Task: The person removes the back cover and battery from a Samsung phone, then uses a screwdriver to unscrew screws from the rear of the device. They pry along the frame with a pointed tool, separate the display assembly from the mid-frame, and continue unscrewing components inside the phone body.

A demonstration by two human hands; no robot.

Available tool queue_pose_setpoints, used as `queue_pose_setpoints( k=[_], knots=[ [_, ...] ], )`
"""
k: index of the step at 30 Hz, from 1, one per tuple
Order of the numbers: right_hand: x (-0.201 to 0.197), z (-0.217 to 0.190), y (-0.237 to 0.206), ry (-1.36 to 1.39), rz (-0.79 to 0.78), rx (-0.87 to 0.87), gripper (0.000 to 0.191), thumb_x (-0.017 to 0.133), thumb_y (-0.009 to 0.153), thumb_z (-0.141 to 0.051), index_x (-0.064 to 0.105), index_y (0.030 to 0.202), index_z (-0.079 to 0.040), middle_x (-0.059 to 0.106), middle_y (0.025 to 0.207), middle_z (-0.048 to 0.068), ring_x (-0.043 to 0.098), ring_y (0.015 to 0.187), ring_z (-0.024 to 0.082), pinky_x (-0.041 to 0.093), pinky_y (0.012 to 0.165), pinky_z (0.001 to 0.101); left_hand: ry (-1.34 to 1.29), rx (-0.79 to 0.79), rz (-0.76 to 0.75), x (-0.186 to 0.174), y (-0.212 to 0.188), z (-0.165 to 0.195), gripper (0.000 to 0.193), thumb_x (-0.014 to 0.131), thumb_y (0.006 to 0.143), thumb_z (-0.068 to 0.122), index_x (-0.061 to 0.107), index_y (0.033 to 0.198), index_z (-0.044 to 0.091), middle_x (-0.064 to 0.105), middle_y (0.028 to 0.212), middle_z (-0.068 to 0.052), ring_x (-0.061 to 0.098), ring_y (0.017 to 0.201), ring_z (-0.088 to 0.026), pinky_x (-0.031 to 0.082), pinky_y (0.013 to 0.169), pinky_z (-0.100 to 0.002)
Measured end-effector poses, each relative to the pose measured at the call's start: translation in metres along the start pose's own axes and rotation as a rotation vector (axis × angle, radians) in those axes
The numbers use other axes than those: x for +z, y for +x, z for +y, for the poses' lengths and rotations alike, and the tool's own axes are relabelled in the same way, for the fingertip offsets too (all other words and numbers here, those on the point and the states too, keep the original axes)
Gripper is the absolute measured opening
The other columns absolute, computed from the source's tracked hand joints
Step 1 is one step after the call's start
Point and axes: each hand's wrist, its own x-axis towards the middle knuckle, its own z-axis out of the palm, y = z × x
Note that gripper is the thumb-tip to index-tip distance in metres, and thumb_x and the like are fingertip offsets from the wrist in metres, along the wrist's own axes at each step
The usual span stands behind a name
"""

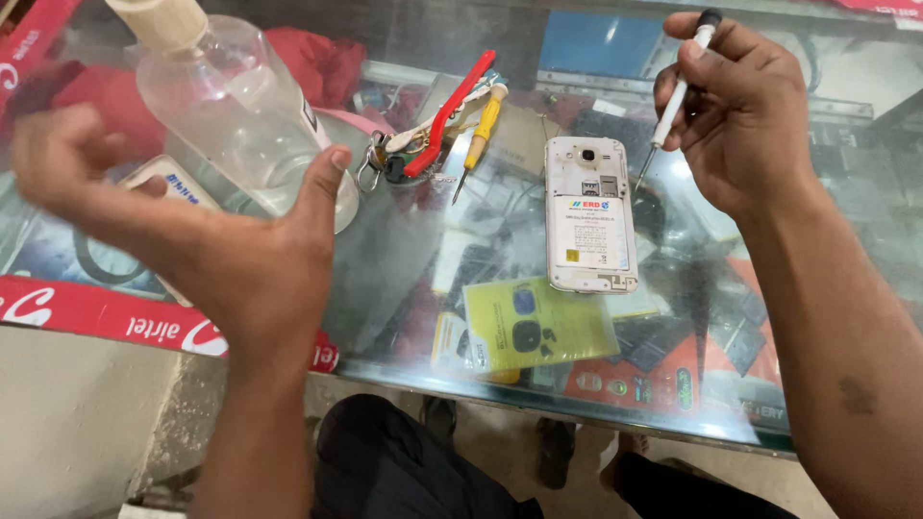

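The right hand [735, 106] grips a thin, light screwdriver [673, 101] mid-shaft; left hand [207, 240] is open, empty, beside a slippery clear bottle [236, 106].

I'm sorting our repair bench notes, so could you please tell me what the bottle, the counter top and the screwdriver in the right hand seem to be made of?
Bottle: apparently clear glossy plastic; you see through it, cream cap.
Counter top: glass, glossy; it reflects light and goods show beneath.
Screwdriver in the right hand: white handle, probably plastic, with a thin dark shaft, likely metal.
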Motion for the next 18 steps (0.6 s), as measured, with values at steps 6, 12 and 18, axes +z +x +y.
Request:
queue_pose_setpoints(
  k=[6,12,18],
  knots=[
    [-0.010,0.011,-0.003,0.019,0.023,0.016,0.019,0.055,0.115,-0.005,0.056,0.132,0.003,0.066,0.087,0.014,0.063,0.071,0.017,0.053,0.062,0.0296,-0.100,0.040,-0.288,0.013,0.025,-0.098,0.065,0.094,0.085,0.014,0.050,0.131,-0.001,0.071,0.123,-0.014,0.073,0.112,-0.026,0.058,0.100,-0.038],
    [-0.005,0.011,0.000,-0.035,0.008,0.024,0.021,0.057,0.116,-0.008,0.056,0.134,0.003,0.067,0.087,0.014,0.062,0.072,0.018,0.051,0.062,0.0307,-0.124,0.027,-0.391,0.047,0.085,-0.156,0.050,0.094,0.086,0.017,0.061,0.119,-0.002,0.074,0.116,-0.016,0.073,0.105,-0.030,0.056,0.089,-0.042],
    [-0.003,0.007,0.004,-0.011,0.018,0.020,0.016,0.054,0.117,-0.006,0.057,0.131,0.000,0.067,0.088,0.014,0.063,0.072,0.017,0.053,0.060,0.0288,0.215,-0.188,-0.494,0.007,0.074,-0.092,0.056,0.091,0.087,0.036,0.065,0.112,-0.006,0.071,0.103,-0.026,0.068,0.092,-0.042,0.052,0.079,-0.054]
  ],
)
